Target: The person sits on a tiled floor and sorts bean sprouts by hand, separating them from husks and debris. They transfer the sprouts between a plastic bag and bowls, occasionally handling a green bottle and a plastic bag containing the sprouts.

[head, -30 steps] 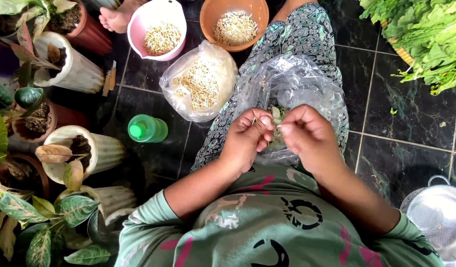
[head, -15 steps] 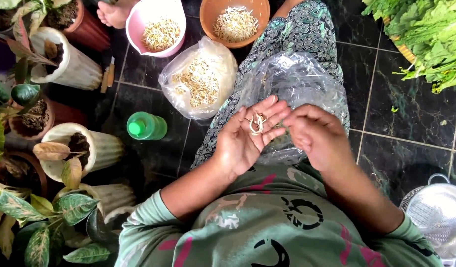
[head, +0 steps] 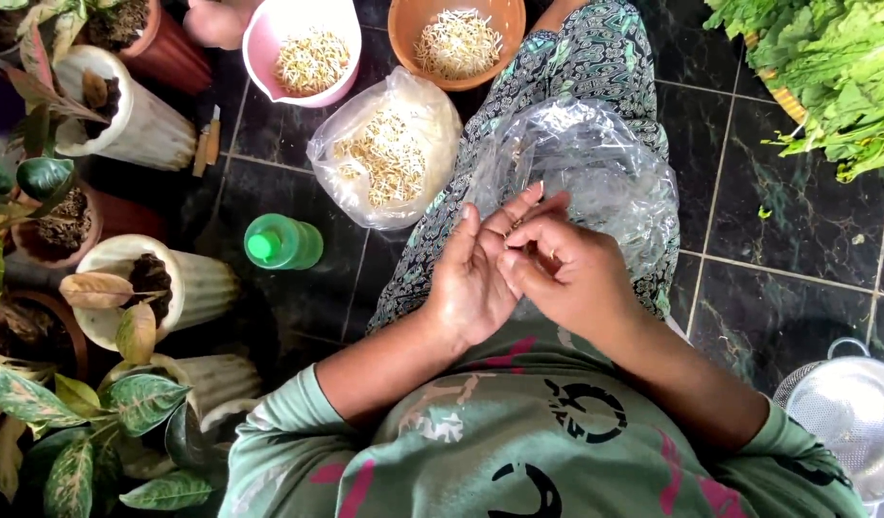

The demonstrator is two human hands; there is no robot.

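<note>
My left hand (head: pixel 480 273) is held palm up over my lap, its fingers half curled around a few bean sprouts. My right hand (head: pixel 566 273) rests against that palm with its fingertips pinched on one of the sprouts. Both hands hover above a crumpled clear plastic bag (head: pixel 605 168) lying on my patterned trouser leg (head: pixel 595 67). A second clear bag of bean sprouts (head: pixel 384 153) sits on the dark floor to the left of my leg. Beyond it stand a pink bowl (head: pixel 312 48) and an orange bowl (head: pixel 456 38), each holding sprouts.
A green bottle (head: pixel 283 242) stands on the dark tiled floor at my left. Several potted plants (head: pixel 125 288) line the left edge. Leafy greens (head: pixel 825 67) lie at the top right. A metal colander (head: pixel 849 417) sits at the lower right.
My left palm was spread flat showing sprouts; its fingers have curled in, and my right hand has moved left onto the palm to pinch a sprout.
</note>
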